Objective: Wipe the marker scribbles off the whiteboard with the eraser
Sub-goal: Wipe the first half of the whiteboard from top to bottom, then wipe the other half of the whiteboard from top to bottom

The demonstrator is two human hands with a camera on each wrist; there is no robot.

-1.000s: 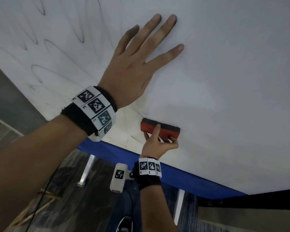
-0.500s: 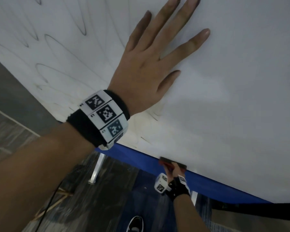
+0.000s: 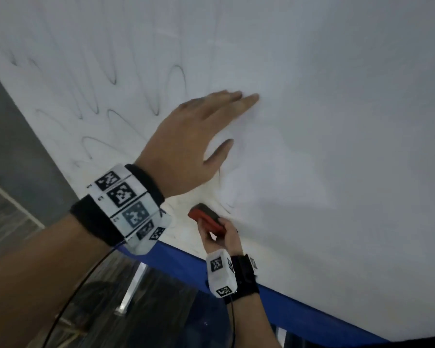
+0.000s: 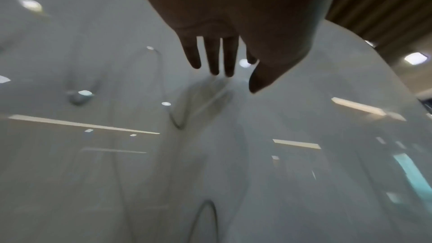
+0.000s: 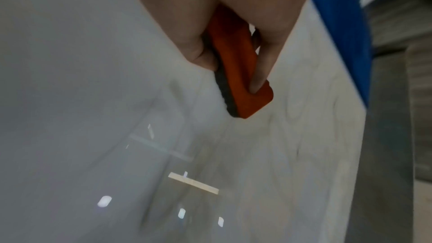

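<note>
The whiteboard (image 3: 324, 121) fills the head view, with looping black marker scribbles (image 3: 106, 101) on its left part. My left hand (image 3: 194, 136) lies flat on the board with straight fingers, beside the scribbles. Below it, near the board's blue lower edge (image 3: 181, 262), my right hand (image 3: 221, 234) grips the red eraser (image 3: 206, 217), its dark felt pad against the board. In the right wrist view the thumb and fingers pinch the eraser (image 5: 238, 73) from both sides. The left wrist view shows my left hand (image 4: 219, 56) with fingers straight over the board and scribbles (image 4: 175, 117) below them.
Faint smeared marker traces (image 3: 226, 204) lie around the eraser. Under the board's blue edge are a metal stand leg (image 3: 131, 290) and a dark floor (image 3: 23, 222). A cable (image 3: 68, 297) hangs from my left wrist band.
My right hand dropped with the eraser to the board's lower edge, then came back up and left under my left hand. My left hand stays on the board, its fingers now closer together.
</note>
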